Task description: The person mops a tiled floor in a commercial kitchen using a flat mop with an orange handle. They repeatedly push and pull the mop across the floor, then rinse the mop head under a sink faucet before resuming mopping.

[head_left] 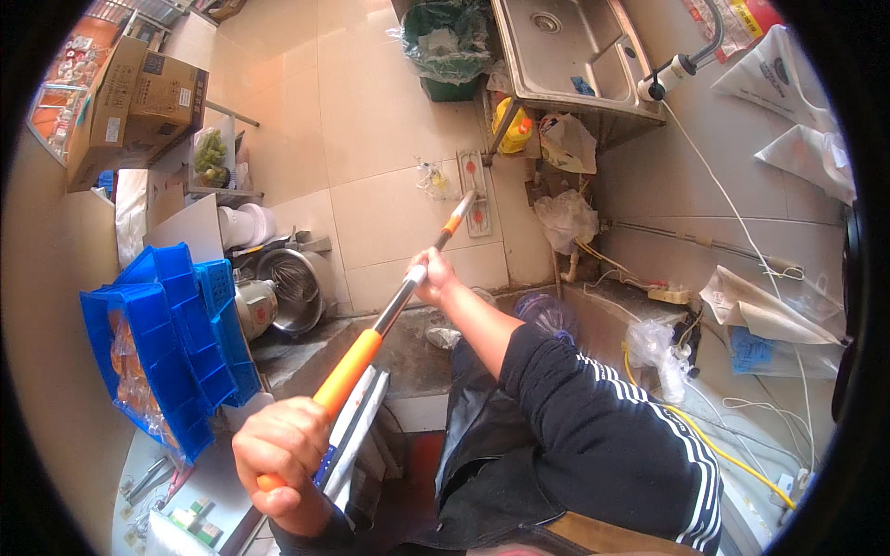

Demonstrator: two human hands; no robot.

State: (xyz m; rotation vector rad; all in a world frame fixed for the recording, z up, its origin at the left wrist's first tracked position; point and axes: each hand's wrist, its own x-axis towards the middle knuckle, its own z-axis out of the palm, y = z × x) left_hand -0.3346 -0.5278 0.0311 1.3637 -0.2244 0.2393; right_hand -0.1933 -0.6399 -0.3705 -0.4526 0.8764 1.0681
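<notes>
I see both hands closed on one long pole [394, 310]. My left hand [283, 454] is wrapped in a full fist around the orange sleeve at the near end. My right hand [434, 276] grips the bare metal shaft further along, arm stretched forward in a black sleeve with white stripes. The pole runs from lower left up toward the centre, its far end over the floor tiles [380, 120] near a small white strip with red marks [473, 190].

Containers:
- Blue crates [181, 334]: moulded plastic, ribbed walls, stacked at left; orange packets show through the lower one.
- Steel bowl [292, 287]: round, shiny, resting beside the crates, a wire whisk lying in it.
- Green bin [447, 46]: lined with a crumpled clear bag, some paper inside.
- Sink [570, 51]: stainless steel, rectangular basin with a round drain; a blue scrap lies at its near edge.
- Cardboard box [139, 97]: brown, flaps open, at upper left; I cannot tell its contents.
- Yellow jug [513, 128]: plastic, standing under the sink's corner.

Materials and shapes: the pole is a slim round tube, polished metal with a second short orange band near its far end. The floor is glossy beige tile with thin joints. Thin clear bags [565, 218] hang crumpled by the wall pipes. A yellow hose [732, 454] and white cables curve along the right.
</notes>
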